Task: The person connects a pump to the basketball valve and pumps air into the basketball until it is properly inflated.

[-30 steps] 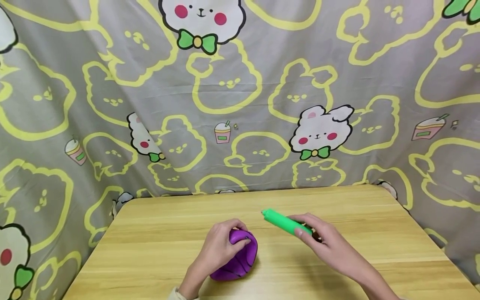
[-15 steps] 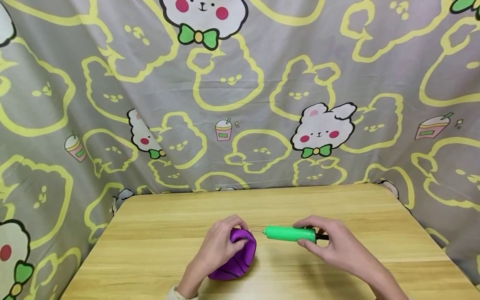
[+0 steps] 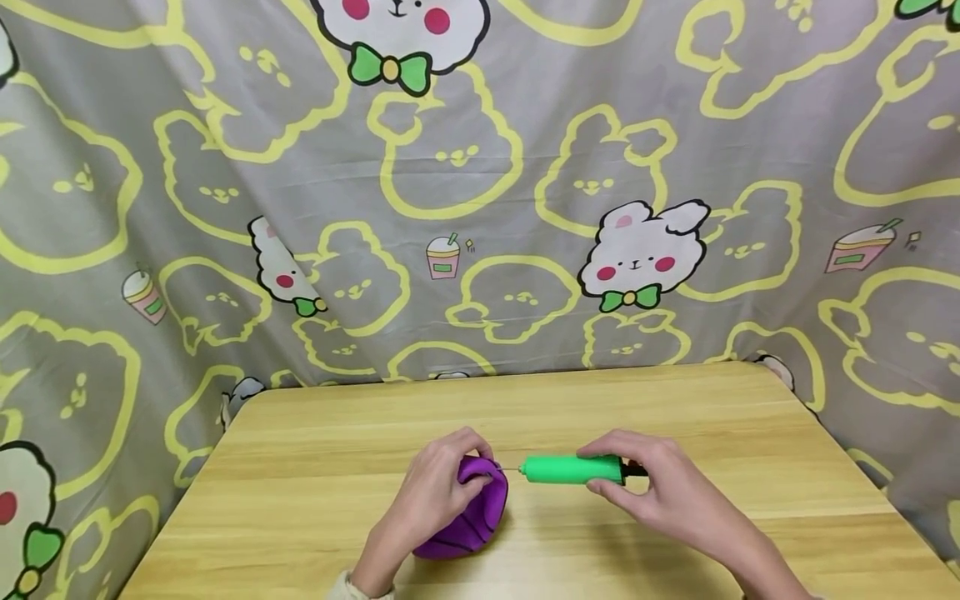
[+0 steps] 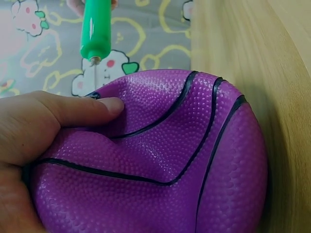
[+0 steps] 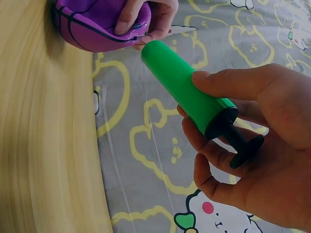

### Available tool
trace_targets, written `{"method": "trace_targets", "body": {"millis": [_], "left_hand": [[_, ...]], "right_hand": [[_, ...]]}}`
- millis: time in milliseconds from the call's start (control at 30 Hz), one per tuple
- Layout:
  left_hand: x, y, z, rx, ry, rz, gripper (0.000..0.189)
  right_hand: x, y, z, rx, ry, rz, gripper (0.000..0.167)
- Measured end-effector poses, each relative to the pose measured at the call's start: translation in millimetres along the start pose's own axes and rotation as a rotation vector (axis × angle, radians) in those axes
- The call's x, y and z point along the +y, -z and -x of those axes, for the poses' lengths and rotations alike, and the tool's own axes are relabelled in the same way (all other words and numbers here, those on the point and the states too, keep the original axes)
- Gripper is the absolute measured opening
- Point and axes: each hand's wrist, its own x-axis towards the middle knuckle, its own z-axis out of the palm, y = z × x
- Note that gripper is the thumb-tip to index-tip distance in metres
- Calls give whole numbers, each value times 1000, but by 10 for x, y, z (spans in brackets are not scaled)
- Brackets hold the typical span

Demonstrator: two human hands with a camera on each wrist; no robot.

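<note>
A deflated purple basketball (image 3: 468,521) with black seams, its side caved in, sits on the table under my left hand (image 3: 438,487). In the left wrist view the left thumb (image 4: 92,109) presses on the ball (image 4: 160,141) and pinches a fold of its skin. My right hand (image 3: 660,479) grips a green hand pump (image 3: 566,469) by its barrel, thumb on one side and fingers on the other. The pump's black handle (image 5: 243,145) points toward the right palm. From its tip a thin needle (image 3: 512,468) reaches to the ball's edge, right by the left fingertips.
A light wood-grain table (image 3: 300,442) lies under both hands. Behind it and along the sides hangs a grey curtain (image 3: 517,183) with yellow animal outlines and white cartoon faces.
The right hand has swung the pump from a slant to nearly level and brought it left, so its needle meets the ball's edge. The left hand keeps its grip on the ball.
</note>
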Motion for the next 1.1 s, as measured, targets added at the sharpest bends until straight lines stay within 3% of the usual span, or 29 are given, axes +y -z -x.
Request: {"method": "trace_targets", "body": {"millis": [433, 833, 1067, 1100], "left_hand": [[15, -6, 7, -10, -5, 14, 29], [62, -87, 50, -29, -40, -61, 24], [74, -172, 25, 10, -76, -128, 16], [82, -181, 22, 16, -80, -142, 16]], "right_hand": [[-9, -34, 7, 3, 34, 28, 31], [-89, -19, -15, 58, 220, 246, 44], [-91, -27, -25, 70, 236, 323, 46], [-88, -31, -22, 74, 237, 344, 39]]}}
